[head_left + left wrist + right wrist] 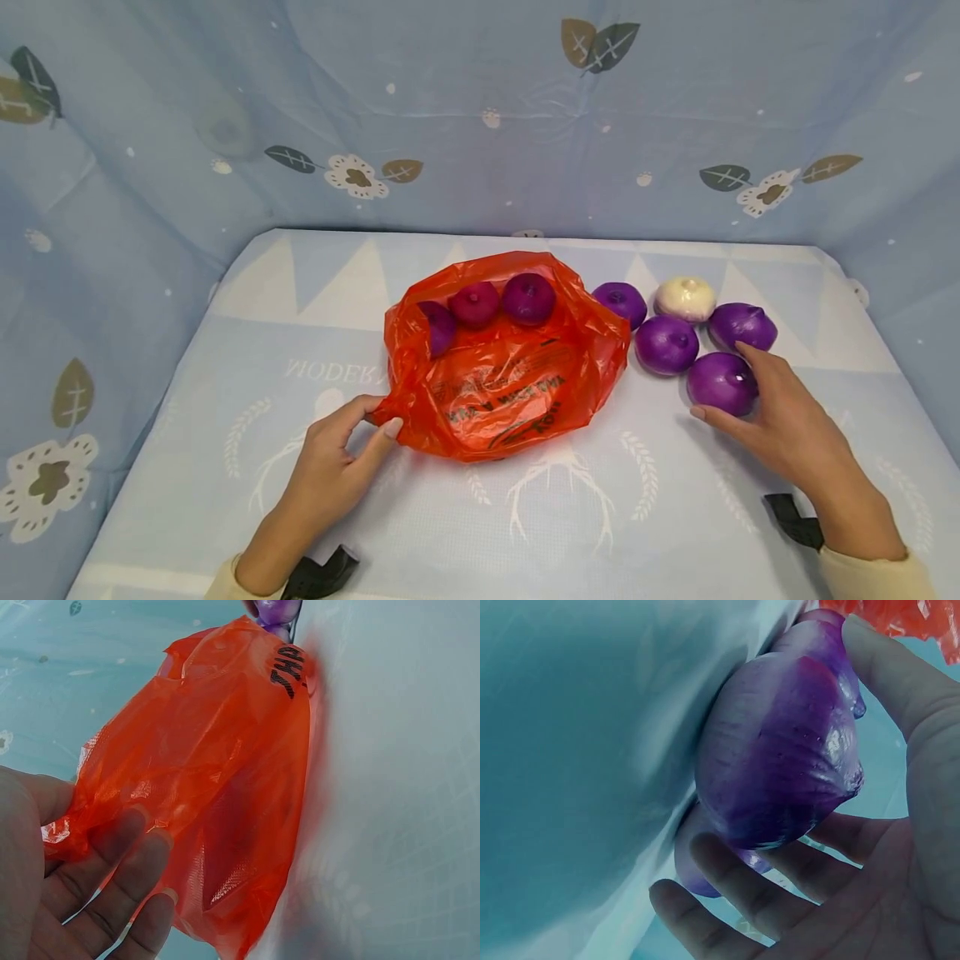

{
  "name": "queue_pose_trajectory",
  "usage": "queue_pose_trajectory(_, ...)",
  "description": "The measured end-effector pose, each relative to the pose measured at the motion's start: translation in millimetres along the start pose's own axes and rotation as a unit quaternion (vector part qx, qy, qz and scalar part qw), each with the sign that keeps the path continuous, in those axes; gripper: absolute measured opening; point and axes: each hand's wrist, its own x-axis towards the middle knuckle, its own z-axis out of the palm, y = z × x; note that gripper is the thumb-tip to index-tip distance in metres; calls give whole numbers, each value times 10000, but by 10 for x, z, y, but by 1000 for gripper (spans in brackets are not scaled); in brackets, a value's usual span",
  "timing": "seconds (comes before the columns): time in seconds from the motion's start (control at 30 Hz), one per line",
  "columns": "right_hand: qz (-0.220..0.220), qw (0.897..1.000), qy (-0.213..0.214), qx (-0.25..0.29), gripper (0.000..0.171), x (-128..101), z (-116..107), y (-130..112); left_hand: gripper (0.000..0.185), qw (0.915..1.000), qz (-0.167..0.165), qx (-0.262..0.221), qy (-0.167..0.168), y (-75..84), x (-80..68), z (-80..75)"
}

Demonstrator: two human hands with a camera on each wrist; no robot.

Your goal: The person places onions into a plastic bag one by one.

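Observation:
In the head view, a red plastic bag point(495, 400) with dark print lies with its mouth open on the table. Two purple onions point(528, 298) and a redder onion point(474, 304) show inside it. My left hand point(337, 450) pinches the bag's gathered left edge between thumb and fingers. Further right, my right hand point(795, 417) spreads its thumb and fingers around the nearest purple onion point(722, 384), which rests on the table. The right wrist view shows this onion point(772, 750) between the thumb and the loosely bent fingers.
Beside the bag's right side sit more purple onions point(666, 345) and one white onion point(686, 299), bunched close together. The table point(480, 517) has a pale patterned cover. A blue printed curtain point(480, 125) hangs behind and at the sides.

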Motion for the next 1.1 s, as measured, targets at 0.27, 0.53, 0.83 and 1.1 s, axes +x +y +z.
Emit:
queue_pose_trajectory(0.27,-14,9997,-217,98,111,6,38,82,35,10000,-45,37,-51,17,-18,-13)
queue_pose_trajectory(0.53,-92,9999,-117,-58,113,-14,77,112,36,10000,-16,-43,-28,-3,-30,-17)
queue_pose_trajectory(0.83,-96,9996,47,-278,110,-17,108,126,32,9996,-221,-47,-158,3,-25,-36)
queue_pose_trajectory(1.1,21,9995,56,-299,109,-2,103,130,37,10000,-48,8,-39,-7,-21,-15)
